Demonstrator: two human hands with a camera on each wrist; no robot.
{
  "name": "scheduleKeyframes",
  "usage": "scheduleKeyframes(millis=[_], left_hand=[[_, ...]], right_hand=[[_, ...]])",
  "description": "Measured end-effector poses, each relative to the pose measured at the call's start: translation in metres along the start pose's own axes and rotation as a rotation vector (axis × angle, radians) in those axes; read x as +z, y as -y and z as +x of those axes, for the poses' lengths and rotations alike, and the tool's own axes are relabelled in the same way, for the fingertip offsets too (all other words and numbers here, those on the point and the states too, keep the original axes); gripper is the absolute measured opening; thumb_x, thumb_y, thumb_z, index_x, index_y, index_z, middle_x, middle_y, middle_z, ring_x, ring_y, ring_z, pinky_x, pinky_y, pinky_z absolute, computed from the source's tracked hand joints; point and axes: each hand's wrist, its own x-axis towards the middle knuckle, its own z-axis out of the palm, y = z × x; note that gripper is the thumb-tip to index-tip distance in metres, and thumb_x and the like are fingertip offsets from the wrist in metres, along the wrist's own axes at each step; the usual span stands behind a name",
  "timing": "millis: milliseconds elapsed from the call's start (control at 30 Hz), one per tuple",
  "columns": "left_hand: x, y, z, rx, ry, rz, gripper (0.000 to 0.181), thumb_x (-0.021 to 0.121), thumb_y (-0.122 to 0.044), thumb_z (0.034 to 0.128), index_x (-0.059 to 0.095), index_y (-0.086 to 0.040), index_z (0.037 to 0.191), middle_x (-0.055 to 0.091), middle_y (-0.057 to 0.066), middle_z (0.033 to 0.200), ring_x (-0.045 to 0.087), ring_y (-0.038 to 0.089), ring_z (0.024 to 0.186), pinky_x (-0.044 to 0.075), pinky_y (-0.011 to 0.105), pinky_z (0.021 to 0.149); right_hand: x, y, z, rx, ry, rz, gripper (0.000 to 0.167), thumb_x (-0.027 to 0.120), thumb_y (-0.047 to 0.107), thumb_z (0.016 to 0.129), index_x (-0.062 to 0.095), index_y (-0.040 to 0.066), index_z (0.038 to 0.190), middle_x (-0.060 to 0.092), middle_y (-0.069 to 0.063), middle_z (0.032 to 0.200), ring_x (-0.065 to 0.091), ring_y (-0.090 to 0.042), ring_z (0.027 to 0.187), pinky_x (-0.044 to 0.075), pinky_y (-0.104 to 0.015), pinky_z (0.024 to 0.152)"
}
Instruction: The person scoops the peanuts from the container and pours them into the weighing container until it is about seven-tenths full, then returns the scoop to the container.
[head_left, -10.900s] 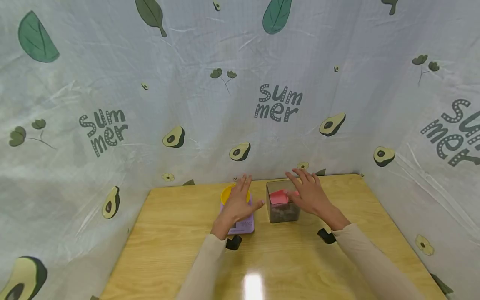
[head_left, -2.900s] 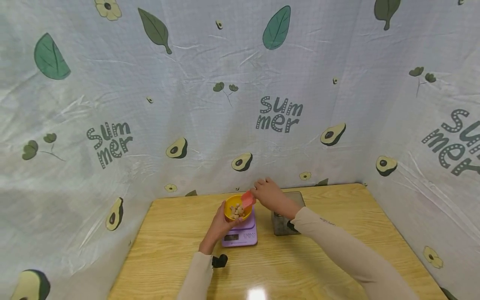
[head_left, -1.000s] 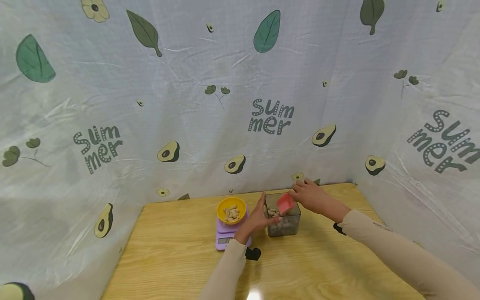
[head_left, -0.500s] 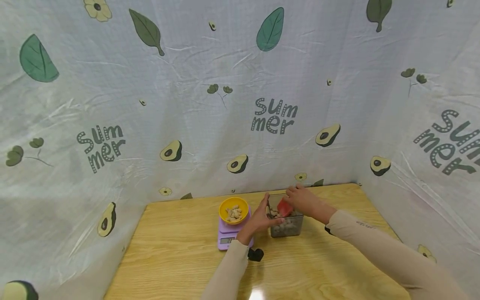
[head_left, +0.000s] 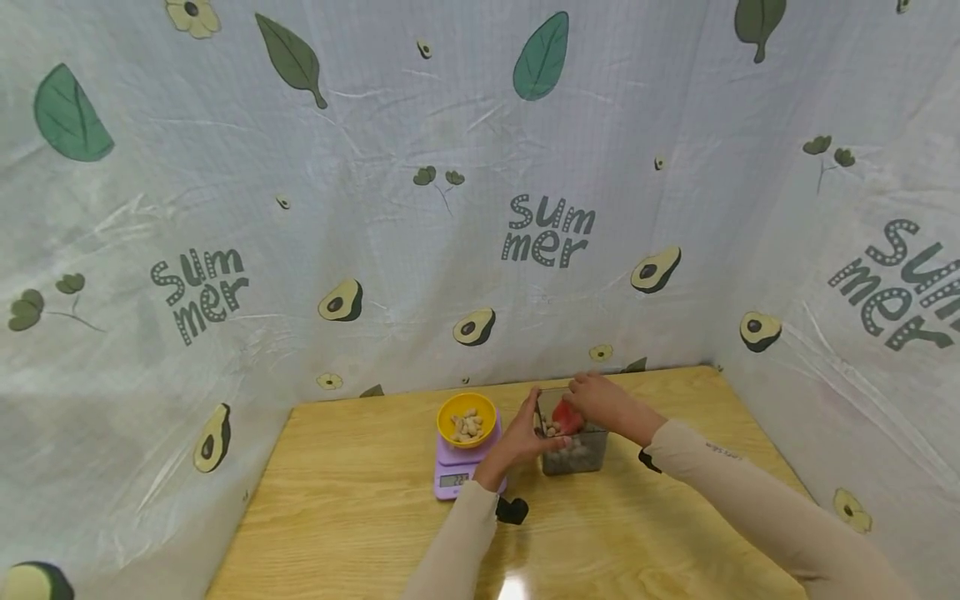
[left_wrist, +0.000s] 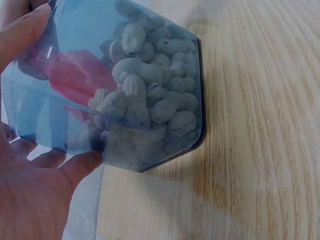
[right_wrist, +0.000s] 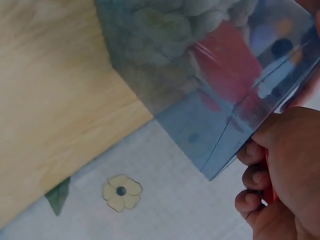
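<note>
- Grip: right hand (head_left: pixel 606 405) curled closed round the handle of red scoop (head_left: pixel 567 417); left hand (head_left: pixel 521 437) part-spread, thumb along near side of clear grey container (head_left: pixel 576 456), fingers along left side.
- Red scoop: inside the container, tilted mouth-down against peanuts (left_wrist: pixel 135 95).
- Container: square, open-topped, on wooden table (head_left: pixel 360 500), to the right of scale; peanuts heaped in lower part, visible through wall.
- In the way: container walls round the scoop; left hand and forearm between container and scale.
- Purple scale (head_left: pixel 454 457): left of container, partly behind left forearm; yellow bowl (head_left: pixel 467 403) on top, peanuts inside.
- At wrists: beige sleeves (head_left: pixel 757 498), black wrist mounts (head_left: pixel 512 510).
- Writing: scale display (head_left: pixel 453 481) lit, "22" legible, last character unclear; small lettering on right sleeve, unreadable; "summer" on pale printed cloth (head_left: pixel 412 242), amid avocados, leaves and flowers.
- Edges: far table edge just behind bowl and container, cloth beyond; narrow gap between bowl and container; wood surface reaching well out to left and right.
</note>
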Motion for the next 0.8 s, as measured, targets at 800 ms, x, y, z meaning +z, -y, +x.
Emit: scheduleKeyframes(millis=[800], left_hand=[[0.001,0.001,-0.003,-0.032,0.011,0.007,0.111,0.073,-0.055,0.0815,0.002,-0.020,0.160,0.011,0.010,0.167,0.025,0.035,0.150,0.028,0.055,0.118]], right_hand=[[0.010,0.000,-0.011,0.046,0.010,0.107,0.015,0.072,0.017,0.088,0.066,0.015,0.102,0.068,-0.002,0.093,0.061,-0.022,0.087,0.052,-0.042,0.079]])
